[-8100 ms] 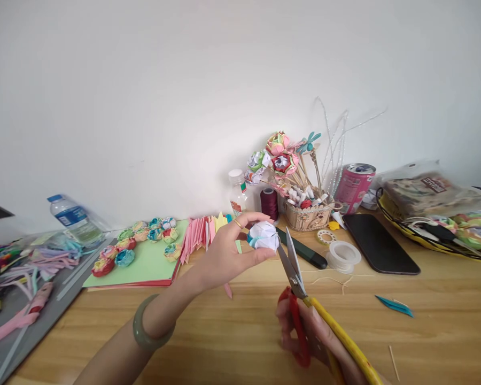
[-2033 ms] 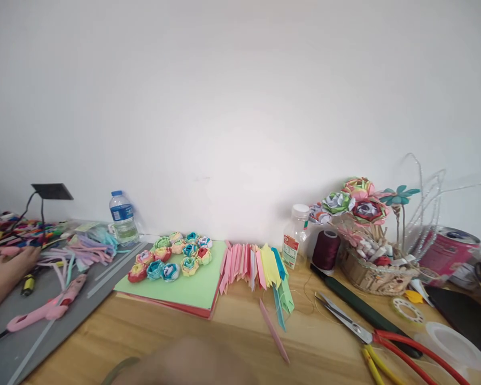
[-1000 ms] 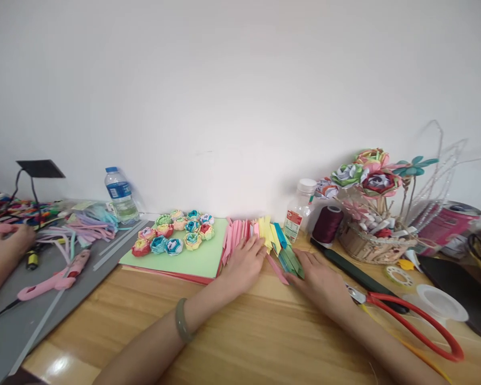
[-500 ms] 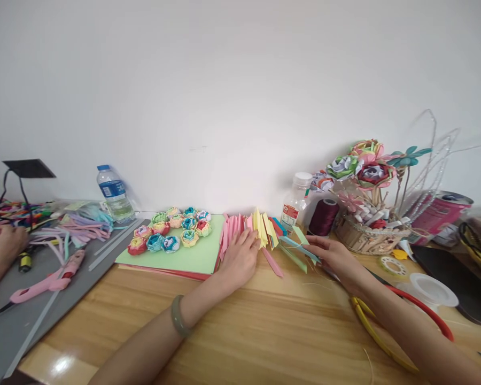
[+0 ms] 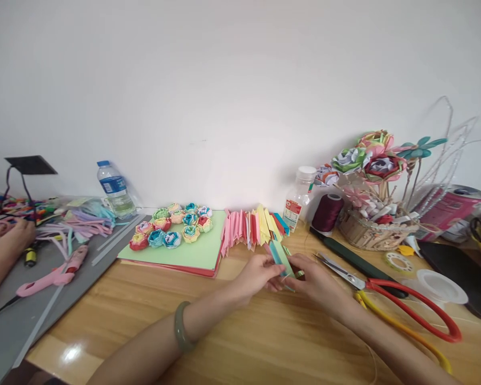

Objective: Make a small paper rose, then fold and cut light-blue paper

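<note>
Several folded paper strips point(image 5: 279, 255), blue, green and some pink, are pinched between my two hands above the table front. My left hand point(image 5: 260, 274), with a jade-green bangle on its wrist, grips them from the left, thumb on top. On the other side my right hand point(image 5: 309, 274) closes on the same strips; its fingertips are partly hidden. Just beyond the hands stands a row of folded paper pieces point(image 5: 248, 227) in pink, red, yellow and blue. To its left, rolled paper flowers point(image 5: 172, 239) rest on a stack of coloured paper sheets point(image 5: 202, 255).
Red-handled scissors point(image 5: 409, 294) lie beside my right forearm. Behind them are a thread spool point(image 5: 327, 214), a plastic bottle point(image 5: 299, 200) and a basket of paper flowers point(image 5: 379, 230). At left lies a pink glue gun point(image 5: 52, 278), near another person's hand point(image 5: 14, 238).
My left hand has left the row of folded paper and moved right. My right hand has come inward with the blue and green strips, and both hands now hold the gathered strips.
</note>
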Action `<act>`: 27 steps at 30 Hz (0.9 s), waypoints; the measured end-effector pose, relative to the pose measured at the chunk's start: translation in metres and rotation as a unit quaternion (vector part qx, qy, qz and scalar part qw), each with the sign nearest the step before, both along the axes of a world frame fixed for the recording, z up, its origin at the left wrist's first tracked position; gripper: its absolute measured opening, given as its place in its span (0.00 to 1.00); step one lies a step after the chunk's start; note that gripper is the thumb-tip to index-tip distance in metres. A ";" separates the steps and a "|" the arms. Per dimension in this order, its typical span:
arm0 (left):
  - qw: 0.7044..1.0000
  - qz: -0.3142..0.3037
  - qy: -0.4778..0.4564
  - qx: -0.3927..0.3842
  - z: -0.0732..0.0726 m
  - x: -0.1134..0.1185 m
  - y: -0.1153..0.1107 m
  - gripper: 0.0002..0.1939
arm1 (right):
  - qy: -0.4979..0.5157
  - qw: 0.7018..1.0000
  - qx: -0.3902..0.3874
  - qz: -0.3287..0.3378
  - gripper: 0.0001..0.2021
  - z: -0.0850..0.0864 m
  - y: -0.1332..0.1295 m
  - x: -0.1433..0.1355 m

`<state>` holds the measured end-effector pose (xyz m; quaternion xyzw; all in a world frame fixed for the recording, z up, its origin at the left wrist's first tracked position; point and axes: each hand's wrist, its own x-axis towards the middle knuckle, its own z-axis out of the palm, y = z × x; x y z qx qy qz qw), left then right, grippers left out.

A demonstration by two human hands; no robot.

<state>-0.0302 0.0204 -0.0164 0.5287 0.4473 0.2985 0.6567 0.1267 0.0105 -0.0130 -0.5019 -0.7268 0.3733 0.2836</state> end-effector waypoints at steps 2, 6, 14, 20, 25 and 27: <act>1.000 0.012 -0.014 -0.024 -0.003 0.000 0.000 0.16 | -0.038 0.998 0.036 0.024 0.08 -0.001 -0.008 -0.001; 0.998 0.036 -0.025 -0.046 -0.004 0.000 -0.001 0.12 | -0.172 0.978 0.118 0.019 0.11 -0.003 -0.012 0.007; 0.991 0.110 -0.038 -0.069 -0.001 0.002 -0.004 0.07 | -0.236 0.952 0.127 -0.151 0.15 0.005 0.034 0.001; 0.988 0.125 -0.066 -0.062 -0.004 -0.001 -0.001 0.12 | -0.208 0.959 0.110 -0.161 0.07 0.002 0.061 -0.010; 0.987 0.126 -0.086 -0.048 -0.005 0.000 -0.002 0.10 | -0.163 0.966 0.086 -0.179 0.11 0.010 0.067 0.009; 0.986 0.131 -0.091 -0.046 -0.005 0.001 -0.003 0.08 | -0.169 0.962 0.096 -0.194 0.12 0.014 0.066 0.013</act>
